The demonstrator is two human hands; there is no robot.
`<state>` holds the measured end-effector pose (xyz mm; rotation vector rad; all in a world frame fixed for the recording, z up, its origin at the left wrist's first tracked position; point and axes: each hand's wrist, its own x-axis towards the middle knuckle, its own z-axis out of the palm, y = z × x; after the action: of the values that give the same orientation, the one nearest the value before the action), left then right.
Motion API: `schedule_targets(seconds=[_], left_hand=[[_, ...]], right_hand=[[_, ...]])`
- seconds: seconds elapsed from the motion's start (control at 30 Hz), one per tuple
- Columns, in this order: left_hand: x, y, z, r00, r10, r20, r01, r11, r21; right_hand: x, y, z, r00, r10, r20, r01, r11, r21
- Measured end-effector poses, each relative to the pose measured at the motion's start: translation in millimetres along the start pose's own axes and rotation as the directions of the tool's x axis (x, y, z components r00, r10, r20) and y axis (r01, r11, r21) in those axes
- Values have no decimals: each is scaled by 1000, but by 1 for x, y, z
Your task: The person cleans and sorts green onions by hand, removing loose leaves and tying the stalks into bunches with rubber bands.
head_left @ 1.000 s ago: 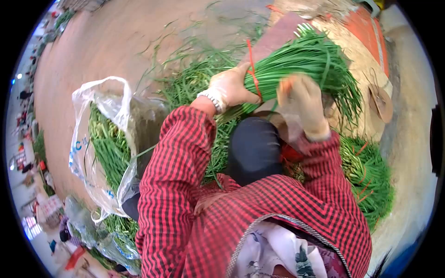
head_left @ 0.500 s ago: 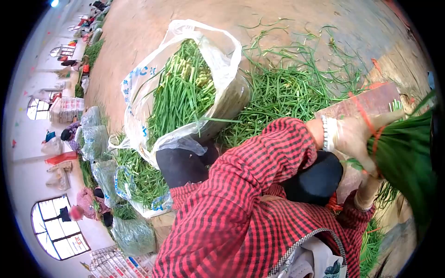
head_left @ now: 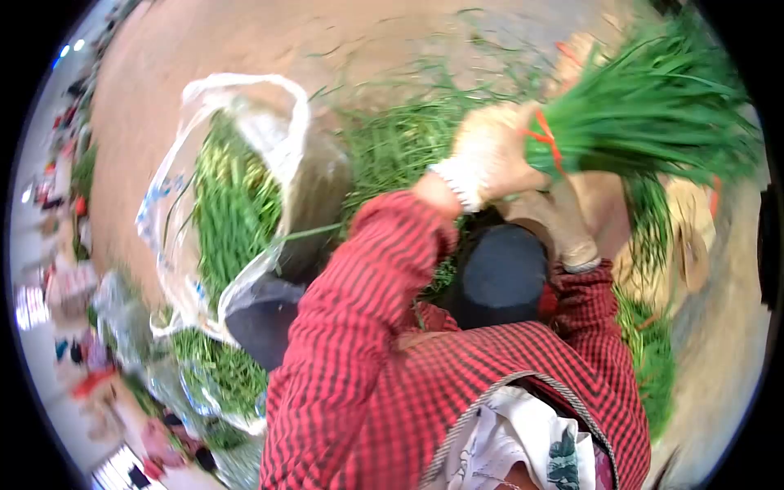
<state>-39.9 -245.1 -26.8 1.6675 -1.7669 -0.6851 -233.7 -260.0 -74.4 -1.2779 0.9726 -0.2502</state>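
Note:
My left hand (head_left: 494, 151), with a white beaded bracelet at the wrist, is closed around the stem end of a bunch of garlic chives (head_left: 645, 114). An orange-red tie (head_left: 545, 143) circles the bunch just beyond my fingers, and the leaves fan out to the right. My right hand (head_left: 559, 216) is below the stem end, its fingers closed against the bunch from underneath and partly hidden. Loose greens (head_left: 400, 139) lie on the floor beyond my knees. On the left stands an open white plastic bag (head_left: 306, 180) packed with green stalks.
More chives (head_left: 649, 351) lie at my right side, near a pale wooden piece (head_left: 690, 237). Another bag of loose greens (head_left: 216, 371) sits to the left. Along the far left wall are stuffed plastic bags (head_left: 122, 314) and other people at work.
My hands have swung left and away from my body with the bunch, which now points right and shows its tie. The view has turned, shifting the bag left and lower.

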Motion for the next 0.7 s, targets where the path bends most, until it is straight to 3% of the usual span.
schedule_targets(seconds=[0.03,0.07,0.1,0.17,0.2,0.23,0.3,0.33,0.4,0.43,0.5,0.53,0.57,0.7], left_hand=[[0,13,-13,999,-37,-31,43,979,201],[0,18,-14,996,-10,-89,38,949,314],[0,18,-14,998,-55,-42,67,921,384],[-2,-2,13,971,-219,100,133,834,536],[-8,-7,25,967,-241,85,149,804,576],[-14,-8,34,963,-261,71,164,772,614],[-18,0,41,966,-256,28,185,765,616],[-24,1,46,970,-240,24,173,761,626],[-23,6,41,980,-196,36,137,794,593],[-20,15,34,963,-253,93,149,789,596],[-16,15,25,965,-201,166,75,824,562],[-14,12,23,989,-63,135,-39,765,643],[-10,11,22,966,-145,214,-35,749,662],[-4,-4,45,965,-128,231,-27,821,570]], right_hand=[[-2,16,8,969,-131,-208,139,990,25],[-10,16,10,941,-247,-231,220,966,-136],[-15,16,11,906,-360,-222,289,910,-299],[-21,31,15,957,-198,-211,208,978,28],[-20,31,18,948,-198,-251,247,951,184],[-18,20,18,869,-345,-354,344,936,-69],[-16,-2,22,920,-189,-343,267,944,196],[-10,-1,26,939,-182,-293,255,938,234],[8,7,17,969,-203,-143,232,946,226],[11,12,13,968,-203,-146,231,951,206],[1,12,12,974,-155,-167,210,898,388],[-7,13,10,973,-169,-158,221,877,427],[-10,21,6,971,-163,-174,224,874,432],[-23,38,3,961,-140,-238,233,875,424]])
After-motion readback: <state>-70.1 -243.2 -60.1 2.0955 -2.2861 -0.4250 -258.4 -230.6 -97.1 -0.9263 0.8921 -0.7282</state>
